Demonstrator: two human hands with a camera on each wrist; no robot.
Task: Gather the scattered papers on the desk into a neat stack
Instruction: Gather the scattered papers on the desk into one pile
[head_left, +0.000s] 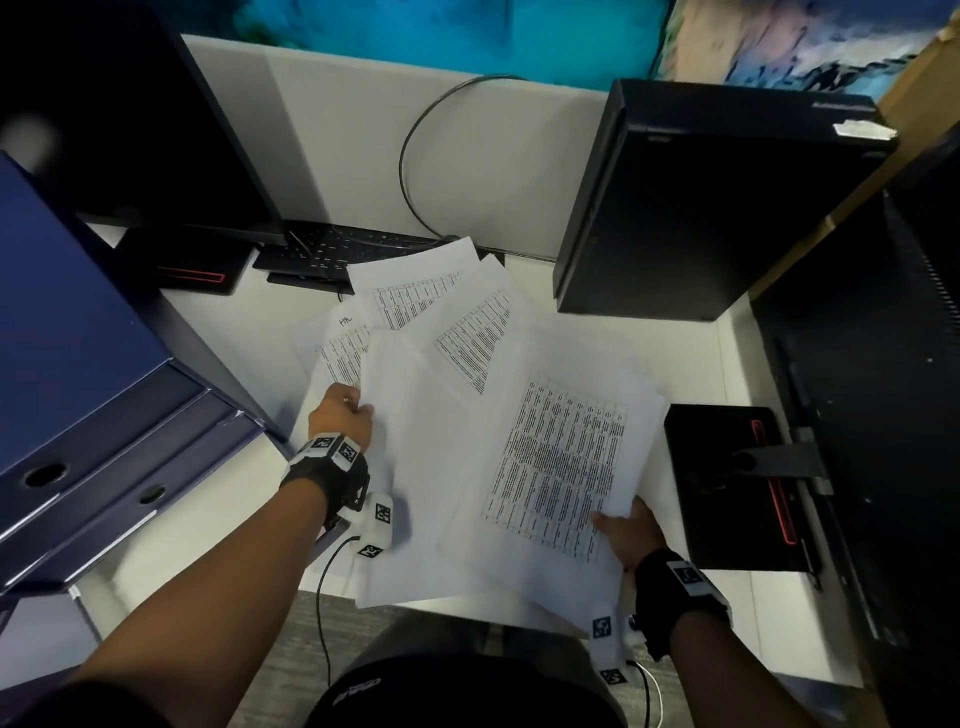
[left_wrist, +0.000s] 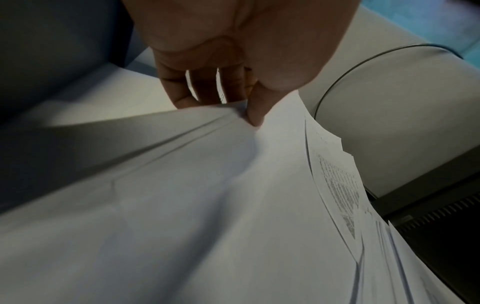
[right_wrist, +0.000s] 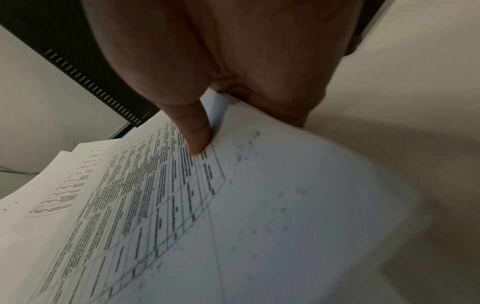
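Your right hand (head_left: 631, 535) pinches the near corner of the printed sheets (head_left: 561, 457), thumb on top. Your left hand (head_left: 343, 421) pinches the far-left edge of the blank sheets (head_left: 415, 467). Both bunches lie fanned and overlapping on the tabletop (head_left: 743, 613). Pull them together unevenly and, I judge, sheets buckle or slip off the near edge. Farther back, loose papers (head_left: 415, 291) overlap the keyboard (head_left: 332, 249) and could snag. At left, binders (head_left: 104, 441) stand shut, contents hidden.
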